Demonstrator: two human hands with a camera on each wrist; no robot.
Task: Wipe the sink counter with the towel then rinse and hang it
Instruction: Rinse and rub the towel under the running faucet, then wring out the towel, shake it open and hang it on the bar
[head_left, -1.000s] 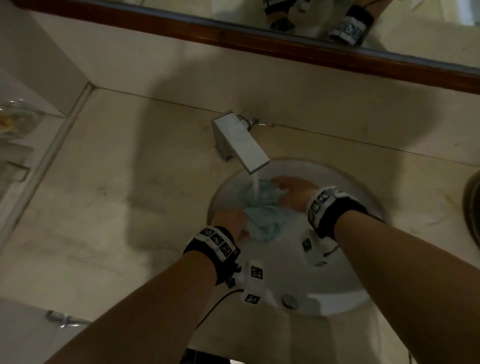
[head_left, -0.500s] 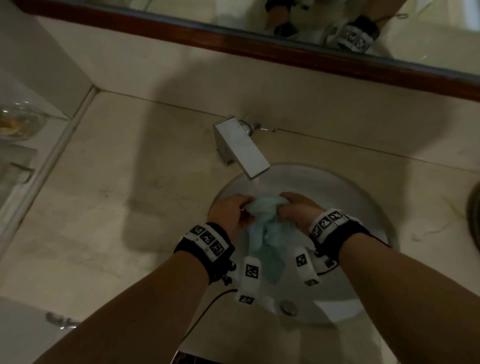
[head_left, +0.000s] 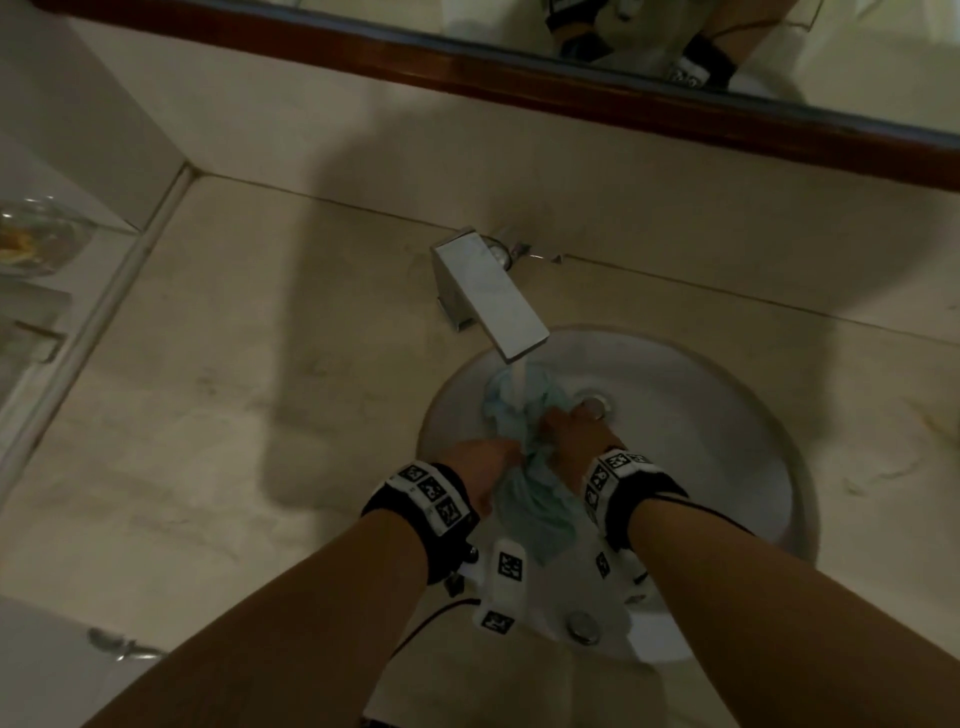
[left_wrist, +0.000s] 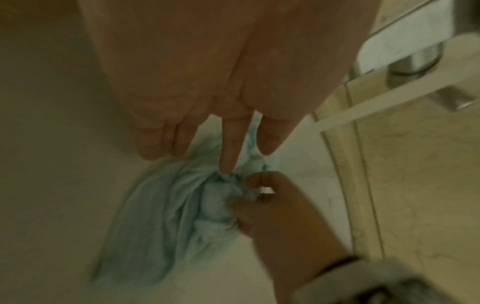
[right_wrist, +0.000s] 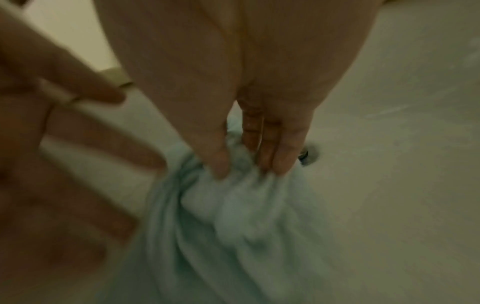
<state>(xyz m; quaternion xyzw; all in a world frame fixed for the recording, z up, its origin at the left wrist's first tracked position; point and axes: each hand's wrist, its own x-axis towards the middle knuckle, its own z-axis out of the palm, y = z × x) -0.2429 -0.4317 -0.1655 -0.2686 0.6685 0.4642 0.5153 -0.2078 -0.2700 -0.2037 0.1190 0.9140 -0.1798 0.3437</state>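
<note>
A wet light-blue towel lies bunched in the round white sink, its far end under the water running from the square chrome faucet. My right hand pinches a fold of the towel between thumb and fingers, close to the drain. My left hand is just to its left. In the left wrist view the left hand has straight fingers whose tips touch the towel. The right hand grips the cloth below them.
The beige stone counter surrounds the sink. A wood-framed mirror runs along the back wall. A glass dish sits on a ledge at the far left. A round metal fitting sits at the sink's near rim.
Both hands pushed the towel back from the sink's near side to under the running water. The left hand's grip has loosened to straight fingers.
</note>
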